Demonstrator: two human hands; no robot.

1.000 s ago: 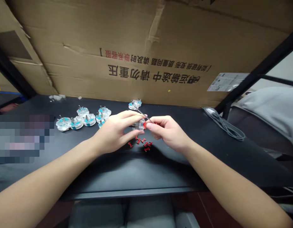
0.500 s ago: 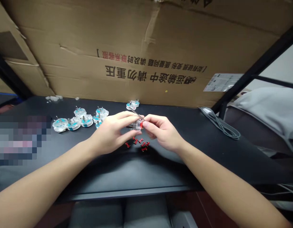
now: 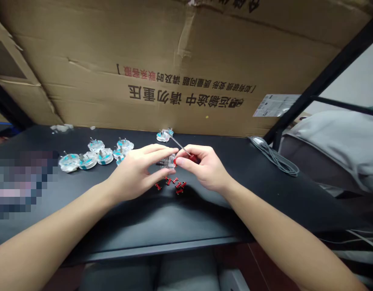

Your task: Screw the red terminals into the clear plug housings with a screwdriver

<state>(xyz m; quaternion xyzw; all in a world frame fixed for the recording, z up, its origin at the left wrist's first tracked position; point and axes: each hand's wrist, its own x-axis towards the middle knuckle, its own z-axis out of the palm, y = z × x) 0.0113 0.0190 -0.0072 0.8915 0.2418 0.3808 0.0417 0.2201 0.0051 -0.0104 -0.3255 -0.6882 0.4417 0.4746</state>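
Observation:
My left hand (image 3: 132, 173) is closed around the sides of a clear plug housing (image 3: 166, 162), thumb below and fingers above. At the housing's right end, the thumb and forefinger of my right hand (image 3: 208, 167) pinch a small red part (image 3: 174, 161) against it. The same hand keeps a screwdriver (image 3: 179, 145) tucked in its fingers, the thin shaft pointing up and left. Its red handle is mostly hidden by the hand. Whether the red part is seated inside the housing cannot be made out. Several small red parts (image 3: 179, 186) lie on the table just below.
Several clear plug pieces with blue inserts and metal pins (image 3: 105, 157) stand to the left, and others (image 3: 164, 135) at the back. Small clear bits (image 3: 61, 128) lie far left. A coiled grey cable (image 3: 274, 157) rests on the right. Behind the black table (image 3: 162, 226) rises a cardboard sheet (image 3: 92, 93).
The screwdriver has drawn back into my right hand, its tip away from the housing and its red handle now showing. The pinch on the red part continues. The whole view has shifted slightly.

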